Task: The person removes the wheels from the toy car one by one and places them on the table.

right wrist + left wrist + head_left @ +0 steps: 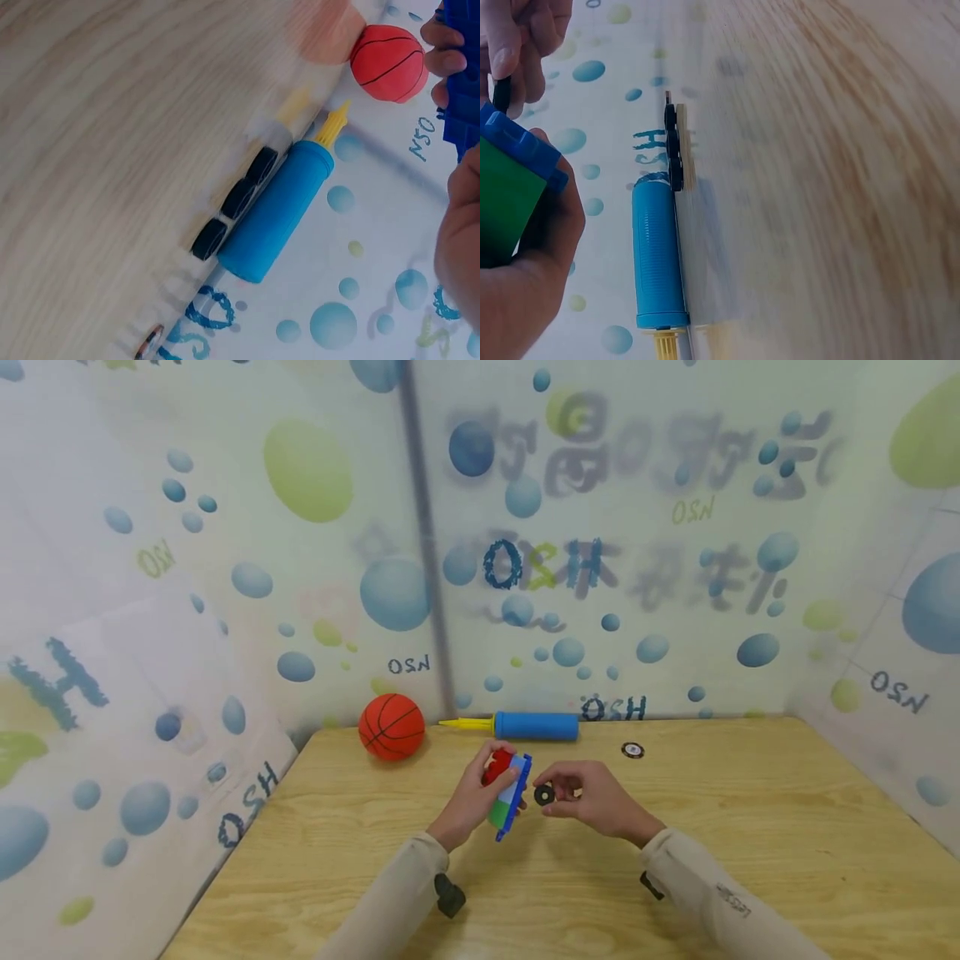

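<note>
My left hand (467, 800) grips a toy car body (507, 792) with a blue base and green, light blue and red parts, tilted with its base toward the right. Just right of it, my right hand (596, 795) pinches a small black toy wheel (544, 795) between thumb and fingers. A small gap shows between wheel and base in the head view. The left wrist view shows the toy's green side and blue edge, with the wheel (502, 94) edge-on above. In the right wrist view, the blue base covers part of my left fingers (447, 61).
At the table's back lie a blue pump (537, 727) with a yellow nozzle, a red ball (392, 727) and a round chip (633, 750). Three black wheels (238, 198) stand in a row beside the pump in the wrist views. A bubble-patterned curtain (637, 527) hangs behind the table (750, 827).
</note>
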### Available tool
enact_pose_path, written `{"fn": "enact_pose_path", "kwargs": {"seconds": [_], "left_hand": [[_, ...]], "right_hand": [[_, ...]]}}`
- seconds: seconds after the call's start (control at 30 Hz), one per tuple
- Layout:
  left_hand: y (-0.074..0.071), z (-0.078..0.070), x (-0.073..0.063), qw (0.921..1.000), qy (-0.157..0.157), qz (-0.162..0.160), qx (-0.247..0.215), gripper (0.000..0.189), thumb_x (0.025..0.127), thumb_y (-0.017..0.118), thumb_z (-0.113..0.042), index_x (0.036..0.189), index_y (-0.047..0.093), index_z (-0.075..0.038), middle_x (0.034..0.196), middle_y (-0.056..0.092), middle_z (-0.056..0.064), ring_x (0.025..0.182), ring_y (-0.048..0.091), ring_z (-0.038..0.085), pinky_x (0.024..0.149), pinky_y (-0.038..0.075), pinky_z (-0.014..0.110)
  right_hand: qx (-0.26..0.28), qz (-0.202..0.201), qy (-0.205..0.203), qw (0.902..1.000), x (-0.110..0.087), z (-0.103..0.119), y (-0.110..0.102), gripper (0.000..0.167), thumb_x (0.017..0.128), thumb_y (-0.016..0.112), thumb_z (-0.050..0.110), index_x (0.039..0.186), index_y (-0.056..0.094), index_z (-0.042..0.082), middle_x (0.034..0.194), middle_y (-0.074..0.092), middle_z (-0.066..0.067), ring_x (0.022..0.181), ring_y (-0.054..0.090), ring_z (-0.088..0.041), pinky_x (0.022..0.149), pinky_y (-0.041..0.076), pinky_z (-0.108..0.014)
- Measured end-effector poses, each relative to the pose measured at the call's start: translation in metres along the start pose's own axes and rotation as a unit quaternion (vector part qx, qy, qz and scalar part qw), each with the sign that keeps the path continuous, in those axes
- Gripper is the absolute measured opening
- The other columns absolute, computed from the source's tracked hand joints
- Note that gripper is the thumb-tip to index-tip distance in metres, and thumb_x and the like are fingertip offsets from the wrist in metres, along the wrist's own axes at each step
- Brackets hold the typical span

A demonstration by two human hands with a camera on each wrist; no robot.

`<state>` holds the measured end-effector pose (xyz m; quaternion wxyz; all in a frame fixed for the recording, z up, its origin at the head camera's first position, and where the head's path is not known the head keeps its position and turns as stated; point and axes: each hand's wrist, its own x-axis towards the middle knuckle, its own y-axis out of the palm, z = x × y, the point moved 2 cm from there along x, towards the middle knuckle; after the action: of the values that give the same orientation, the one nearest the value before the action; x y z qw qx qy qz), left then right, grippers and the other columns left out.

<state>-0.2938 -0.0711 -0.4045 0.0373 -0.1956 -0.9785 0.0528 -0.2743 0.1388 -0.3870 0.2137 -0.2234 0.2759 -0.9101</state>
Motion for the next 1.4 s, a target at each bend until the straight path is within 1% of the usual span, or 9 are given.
{"fn": "enact_pose_path", "kwargs": {"seconds": [0.23, 0.4, 0.57, 0.7, 0.8, 0.9, 1.03, 1.23, 1.4], "left_hand": [[-0.004, -0.003, -0.002, 0.9999, -0.003, 0.012, 0.004, 0.034, 0.104, 0.054, -0.029, 0.136, 0.043, -0.024, 0.118, 0.062, 0.020, 0.083, 0.073, 0.021, 0.074, 0.062, 0.035], [-0.011, -0.005, -0.005, 0.9998, -0.010, 0.012, 0.015, 0.036, 0.104, 0.054, -0.029, 0.138, 0.043, -0.023, 0.120, 0.061, 0.020, 0.083, 0.072, 0.021, 0.074, 0.062, 0.034], [-0.015, -0.009, -0.005, 0.9997, -0.006, 0.014, 0.019, 0.037, 0.104, 0.054, -0.028, 0.139, 0.042, -0.022, 0.121, 0.061, 0.021, 0.084, 0.072, 0.020, 0.074, 0.062, 0.034], [-0.016, -0.011, -0.004, 0.9996, -0.001, 0.018, 0.020, 0.036, 0.104, 0.054, -0.028, 0.139, 0.043, -0.023, 0.123, 0.059, 0.021, 0.085, 0.072, 0.021, 0.074, 0.062, 0.033], [-0.015, -0.009, -0.003, 0.9994, -0.006, 0.026, 0.021, 0.037, 0.105, 0.053, -0.028, 0.140, 0.043, -0.022, 0.125, 0.058, 0.021, 0.085, 0.072, 0.021, 0.074, 0.062, 0.033], [-0.014, -0.007, -0.004, 0.9993, -0.016, 0.027, 0.020, 0.037, 0.105, 0.053, -0.028, 0.140, 0.042, -0.021, 0.123, 0.059, 0.021, 0.083, 0.072, 0.021, 0.074, 0.062, 0.033], [-0.013, -0.006, -0.004, 0.9994, -0.017, 0.025, 0.015, 0.037, 0.104, 0.054, -0.028, 0.138, 0.043, -0.021, 0.120, 0.061, 0.020, 0.082, 0.072, 0.022, 0.074, 0.062, 0.034], [-0.012, -0.003, -0.004, 0.9990, -0.019, 0.037, 0.015, 0.038, 0.104, 0.054, -0.027, 0.140, 0.042, -0.021, 0.119, 0.061, 0.020, 0.084, 0.072, 0.023, 0.075, 0.062, 0.035], [-0.011, -0.003, -0.003, 0.9988, -0.020, 0.040, 0.018, 0.037, 0.105, 0.053, -0.027, 0.140, 0.042, -0.021, 0.118, 0.062, 0.020, 0.084, 0.072, 0.022, 0.075, 0.062, 0.035]], "right_hand": [[-0.064, -0.014, -0.021, 0.9976, -0.007, -0.007, -0.019, 0.026, 0.087, 0.078, 0.013, 0.112, 0.072, 0.014, 0.077, 0.063, 0.003, 0.060, 0.053, -0.002, 0.055, 0.046, -0.022], [-0.116, -0.017, -0.023, 0.9929, -0.010, -0.014, -0.039, 0.027, 0.086, 0.077, 0.012, 0.113, 0.071, 0.011, 0.076, 0.063, 0.005, 0.061, 0.055, 0.000, 0.057, 0.049, -0.022], [-0.162, -0.011, -0.004, 0.9867, -0.011, -0.025, -0.058, 0.027, 0.086, 0.078, 0.012, 0.111, 0.072, 0.007, 0.078, 0.063, 0.005, 0.063, 0.053, 0.000, 0.059, 0.048, -0.022], [-0.177, -0.005, 0.023, 0.9839, -0.012, -0.036, -0.067, 0.025, 0.087, 0.077, 0.011, 0.110, 0.072, 0.004, 0.077, 0.063, 0.003, 0.064, 0.051, -0.002, 0.059, 0.047, -0.022], [-0.180, 0.005, 0.044, 0.9828, -0.014, -0.046, -0.072, 0.024, 0.087, 0.077, 0.010, 0.109, 0.072, 0.003, 0.077, 0.062, 0.003, 0.063, 0.051, -0.004, 0.059, 0.046, -0.023], [-0.178, 0.016, 0.059, 0.9821, -0.014, -0.054, -0.073, 0.023, 0.086, 0.077, 0.009, 0.108, 0.071, 0.003, 0.077, 0.062, 0.002, 0.064, 0.051, -0.006, 0.060, 0.046, -0.024], [-0.191, 0.025, 0.074, 0.9786, -0.012, -0.064, -0.075, 0.022, 0.086, 0.077, 0.010, 0.106, 0.071, 0.003, 0.077, 0.062, 0.002, 0.066, 0.051, -0.007, 0.062, 0.045, -0.025], [-0.206, 0.033, 0.090, 0.9738, -0.008, -0.077, -0.077, 0.020, 0.085, 0.078, 0.010, 0.103, 0.071, 0.005, 0.075, 0.062, 0.000, 0.067, 0.051, -0.009, 0.064, 0.044, -0.027], [-0.220, 0.036, 0.097, 0.9699, 0.001, -0.086, -0.076, 0.020, 0.085, 0.078, 0.012, 0.102, 0.071, 0.005, 0.077, 0.062, -0.002, 0.069, 0.051, -0.011, 0.066, 0.045, -0.030]]}}
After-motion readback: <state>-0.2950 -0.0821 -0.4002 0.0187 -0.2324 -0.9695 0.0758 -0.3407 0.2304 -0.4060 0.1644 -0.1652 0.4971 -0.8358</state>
